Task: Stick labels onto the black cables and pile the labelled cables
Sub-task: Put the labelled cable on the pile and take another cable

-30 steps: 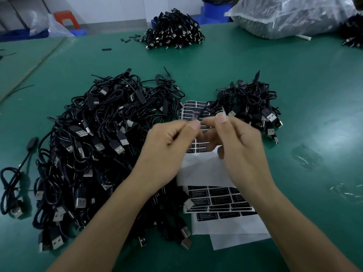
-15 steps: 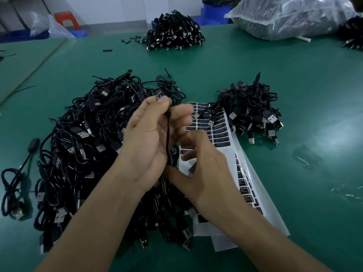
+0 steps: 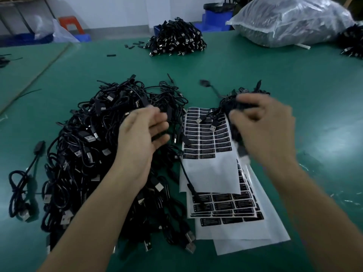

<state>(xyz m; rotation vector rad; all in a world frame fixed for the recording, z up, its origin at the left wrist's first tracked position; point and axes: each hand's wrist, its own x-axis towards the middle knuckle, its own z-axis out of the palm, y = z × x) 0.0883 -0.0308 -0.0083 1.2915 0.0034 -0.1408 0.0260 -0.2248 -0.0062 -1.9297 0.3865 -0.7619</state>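
Note:
A big heap of unlabelled black cables (image 3: 82, 154) lies at the left on the green table (image 3: 255, 65). My left hand (image 3: 141, 138) hovers over its right side, fingers loosely spread and blurred, holding nothing that I can make out. White sheets of black labels (image 3: 206, 134) lie in the middle, with more sheets (image 3: 225, 205) fanned out below them. My right hand (image 3: 263, 130) is over the small pile of labelled cables (image 3: 255, 93) and hides most of it. Its thumb and fingers pinch a black cable (image 3: 214, 91) whose free end sticks out to the left.
A single cable (image 3: 21, 185) lies apart at the far left. Another cable pile (image 3: 176, 38) sits at the back, and a large plastic bag (image 3: 290, 20) at the back right. More cables (image 3: 351, 44) reach the right edge. Blue bins stand beyond the table.
The hands have parted. My right hand carried the cable from the middle to the small pile at the right; my left hand let go and moved over the big heap.

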